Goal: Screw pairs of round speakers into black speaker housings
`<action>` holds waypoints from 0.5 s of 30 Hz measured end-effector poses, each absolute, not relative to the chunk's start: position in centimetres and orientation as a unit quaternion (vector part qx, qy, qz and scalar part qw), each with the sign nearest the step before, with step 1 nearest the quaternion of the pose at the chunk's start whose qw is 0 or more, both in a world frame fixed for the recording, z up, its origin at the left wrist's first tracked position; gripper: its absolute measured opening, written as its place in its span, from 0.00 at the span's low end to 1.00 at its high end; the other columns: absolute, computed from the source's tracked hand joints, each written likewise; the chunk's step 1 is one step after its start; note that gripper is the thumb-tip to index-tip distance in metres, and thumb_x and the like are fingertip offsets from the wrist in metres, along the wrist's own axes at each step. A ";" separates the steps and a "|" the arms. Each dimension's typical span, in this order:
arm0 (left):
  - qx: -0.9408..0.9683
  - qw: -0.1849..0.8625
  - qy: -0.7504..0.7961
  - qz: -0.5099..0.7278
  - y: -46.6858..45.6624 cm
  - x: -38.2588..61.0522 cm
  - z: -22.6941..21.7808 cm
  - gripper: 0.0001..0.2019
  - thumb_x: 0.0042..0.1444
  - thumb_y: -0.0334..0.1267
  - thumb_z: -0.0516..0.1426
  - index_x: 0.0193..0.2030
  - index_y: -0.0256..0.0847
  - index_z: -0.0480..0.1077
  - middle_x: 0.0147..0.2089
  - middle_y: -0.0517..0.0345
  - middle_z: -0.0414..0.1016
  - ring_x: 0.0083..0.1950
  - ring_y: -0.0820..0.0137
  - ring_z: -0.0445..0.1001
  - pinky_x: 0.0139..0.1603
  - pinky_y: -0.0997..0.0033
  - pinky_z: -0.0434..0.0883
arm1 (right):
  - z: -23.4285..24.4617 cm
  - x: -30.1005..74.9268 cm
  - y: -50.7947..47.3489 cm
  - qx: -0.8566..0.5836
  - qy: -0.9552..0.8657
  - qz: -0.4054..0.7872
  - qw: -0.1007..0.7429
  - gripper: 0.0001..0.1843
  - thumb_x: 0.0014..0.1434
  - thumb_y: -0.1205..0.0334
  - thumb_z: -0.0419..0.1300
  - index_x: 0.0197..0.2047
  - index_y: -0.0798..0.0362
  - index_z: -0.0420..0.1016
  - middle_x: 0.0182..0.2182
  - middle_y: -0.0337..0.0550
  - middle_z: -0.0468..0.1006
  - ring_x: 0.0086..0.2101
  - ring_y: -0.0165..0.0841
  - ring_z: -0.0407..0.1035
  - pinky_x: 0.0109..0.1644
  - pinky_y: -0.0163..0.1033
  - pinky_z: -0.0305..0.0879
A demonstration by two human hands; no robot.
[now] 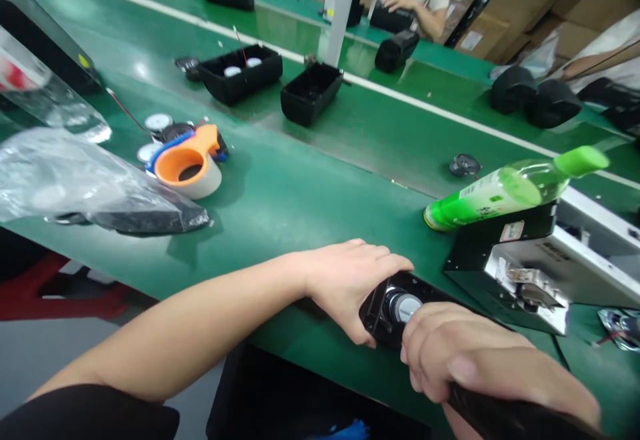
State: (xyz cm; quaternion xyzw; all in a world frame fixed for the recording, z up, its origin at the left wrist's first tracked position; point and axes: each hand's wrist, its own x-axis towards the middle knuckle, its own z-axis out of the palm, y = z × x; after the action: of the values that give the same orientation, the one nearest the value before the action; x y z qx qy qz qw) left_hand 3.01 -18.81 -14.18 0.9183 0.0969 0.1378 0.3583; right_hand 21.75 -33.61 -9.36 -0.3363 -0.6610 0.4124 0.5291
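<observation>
A black speaker housing (377, 307) lies at the front edge of the green bench, with a round silver-backed speaker driver (404, 305) in its open side. My left hand (353, 283) is wrapped around the housing's left end, thumb on the near side and fingers over the far side. Over the right part of the housing, my right hand (465, 347) is closed in a fist. Something long and dark shows under its thumb, but its kind is not clear. The fist hides the housing's right part.
A tape roll in an orange dispenser (187, 163) and plastic-wrapped parts (90, 180) lie left. At right, a green bottle (490, 193) stands behind a metal box machine (515, 260). Black housings (313, 93) sit across the bench. A co-worker's hand (400, 1) is beyond.
</observation>
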 end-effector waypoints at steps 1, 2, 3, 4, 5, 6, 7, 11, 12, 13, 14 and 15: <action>0.918 0.358 0.095 0.139 -18.8 3.0 -14.2 0.53 0.46 0.56 0.76 0.74 0.39 0.61 0.63 0.42 0.80 0.62 0.46 0.80 0.63 0.45 0.75 | -9.6 21.4 -33.5 -0.331 -0.656 0.409 0.541 0.16 0.80 0.58 0.53 0.58 0.40 0.81 0.28 0.40 0.78 0.28 0.38 0.74 0.41 0.50 0.76; 0.919 0.357 0.093 0.140 -18.8 3.1 -14.3 0.54 0.46 0.57 0.76 0.75 0.39 0.61 0.63 0.41 0.80 0.62 0.46 0.80 0.63 0.44 0.75 | -10.0 21.1 -33.4 -0.323 -0.659 0.407 0.543 0.16 0.81 0.57 0.52 0.58 0.40 0.81 0.28 0.40 0.78 0.28 0.38 0.74 0.40 0.48 0.76; 0.919 0.357 0.092 0.140 -18.7 3.1 -14.4 0.54 0.45 0.58 0.75 0.75 0.39 0.61 0.63 0.41 0.80 0.61 0.45 0.80 0.64 0.43 0.75 | -10.4 20.8 -33.3 -0.320 -0.662 0.402 0.546 0.16 0.81 0.55 0.52 0.58 0.40 0.82 0.28 0.40 0.78 0.28 0.38 0.74 0.39 0.48 0.75; 0.919 0.358 0.093 0.138 -18.7 3.2 -14.5 0.54 0.45 0.59 0.75 0.75 0.39 0.61 0.63 0.40 0.80 0.61 0.45 0.81 0.65 0.42 0.75 | -10.9 20.7 -33.2 -0.317 -0.665 0.395 0.550 0.17 0.81 0.55 0.51 0.58 0.39 0.82 0.27 0.41 0.78 0.27 0.39 0.73 0.39 0.48 0.74; 0.919 0.359 0.095 0.134 -18.6 3.2 -14.5 0.55 0.45 0.60 0.74 0.75 0.39 0.61 0.63 0.40 0.80 0.61 0.44 0.81 0.65 0.41 0.75 | -11.4 20.6 -33.0 -0.316 -0.664 0.389 0.556 0.17 0.81 0.54 0.51 0.59 0.39 0.81 0.28 0.41 0.79 0.28 0.39 0.73 0.40 0.48 0.74; 0.919 0.361 0.097 0.128 -18.5 3.3 -14.5 0.55 0.44 0.61 0.74 0.75 0.39 0.61 0.63 0.39 0.80 0.60 0.43 0.81 0.65 0.40 0.75 | -11.9 20.6 -32.9 -0.316 -0.662 0.382 0.562 0.18 0.81 0.54 0.50 0.60 0.38 0.81 0.28 0.41 0.79 0.28 0.39 0.73 0.41 0.49 0.73; 0.919 0.363 0.099 0.121 -18.5 3.3 -14.5 0.56 0.44 0.61 0.74 0.75 0.38 0.61 0.63 0.38 0.80 0.60 0.43 0.81 0.65 0.39 0.75 | -12.5 20.9 -32.6 -0.309 -0.663 0.377 0.569 0.18 0.82 0.53 0.50 0.60 0.37 0.81 0.28 0.41 0.80 0.27 0.39 0.73 0.41 0.48 0.73; 0.917 0.372 0.107 0.100 -18.3 3.3 -13.8 0.57 0.42 0.62 0.75 0.76 0.41 0.63 0.63 0.39 0.80 0.62 0.41 0.82 0.67 0.40 0.76 | -14.7 22.7 -31.1 -0.256 -0.706 0.391 0.533 0.15 0.82 0.54 0.55 0.51 0.47 0.83 0.30 0.38 0.82 0.31 0.33 0.78 0.42 0.41 0.77; 0.916 0.373 0.111 0.094 -18.4 3.3 -13.6 0.57 0.41 0.62 0.76 0.75 0.42 0.64 0.63 0.40 0.80 0.62 0.41 0.82 0.67 0.40 0.76 | -15.3 23.2 -30.7 -0.246 -0.719 0.400 0.512 0.16 0.81 0.53 0.57 0.46 0.51 0.83 0.30 0.38 0.82 0.31 0.31 0.79 0.42 0.39 0.79; 0.916 0.374 0.116 0.088 -18.4 3.2 -13.4 0.57 0.40 0.63 0.76 0.75 0.43 0.65 0.63 0.40 0.81 0.61 0.41 0.82 0.67 0.40 0.76 | -15.8 23.5 -30.4 -0.243 -0.727 0.407 0.496 0.18 0.81 0.52 0.59 0.42 0.54 0.82 0.29 0.38 0.82 0.31 0.30 0.79 0.42 0.38 0.79; 0.916 0.374 0.121 0.082 -18.4 3.2 -13.3 0.57 0.39 0.64 0.76 0.74 0.43 0.65 0.63 0.41 0.81 0.61 0.41 0.82 0.67 0.40 0.76 | -16.4 23.6 -30.1 -0.249 -0.729 0.409 0.489 0.20 0.80 0.51 0.60 0.39 0.55 0.81 0.29 0.38 0.82 0.31 0.29 0.79 0.42 0.37 0.80; 0.915 0.375 0.127 0.077 -18.4 3.3 -13.4 0.58 0.38 0.64 0.76 0.74 0.43 0.65 0.63 0.40 0.81 0.61 0.41 0.83 0.67 0.40 0.76 | -16.9 23.5 -29.9 -0.260 -0.724 0.410 0.490 0.23 0.80 0.48 0.60 0.38 0.55 0.80 0.28 0.37 0.81 0.30 0.29 0.78 0.41 0.37 0.80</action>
State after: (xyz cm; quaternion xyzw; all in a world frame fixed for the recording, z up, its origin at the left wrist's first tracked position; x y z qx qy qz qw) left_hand 3.29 -18.42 -13.36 0.9152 0.1269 0.0769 0.3747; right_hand 23.51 -29.85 -16.89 -0.2602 -0.7242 0.4099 0.4897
